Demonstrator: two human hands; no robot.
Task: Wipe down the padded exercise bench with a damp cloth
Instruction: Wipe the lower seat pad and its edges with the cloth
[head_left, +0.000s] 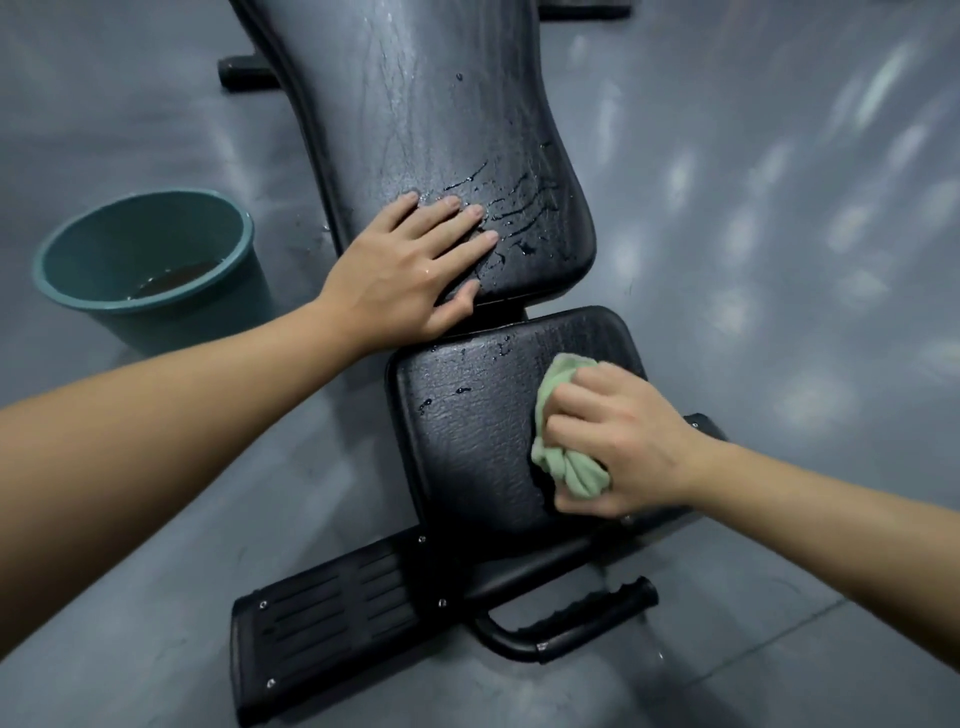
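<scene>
- Your right hand (618, 441) was closed around a bunched green cloth (569, 470), fingers curled over the top of it and pressing it down onto the seat pad (467, 447).
- Your left hand (410, 260) lay open and flat on the back pad (441, 119). Its fingers were straight and spread, and the thumb hooked over the pad's near edge. It held nothing and looked to be bracing you.
- The cloth sat on the right side of the seat pad, touching it, so most of that pad lay to the cloth's left. A few water beads showed near the far-left corner, while the near-left part looked duller and possibly not yet wiped.
- The bench ran lengthwise straight away from you, with the seat pad closest, a narrow gap, then the back pad stretching off past the top of the view.
- Your right hand was the nearer one to the seat. A sweep leftward across the bench's short width would probably have covered the rest of it.
- The back pad beyond your left hand carried wet streaks and beads of water.
- A teal bucket (145, 260) with dark water in the bottom stood on the grey floor (779, 260) left of the bench, closer to your left arm.
- A black foot plate (332, 613) and a ridged handle (587, 608) sat below the seat, nearest you.
</scene>
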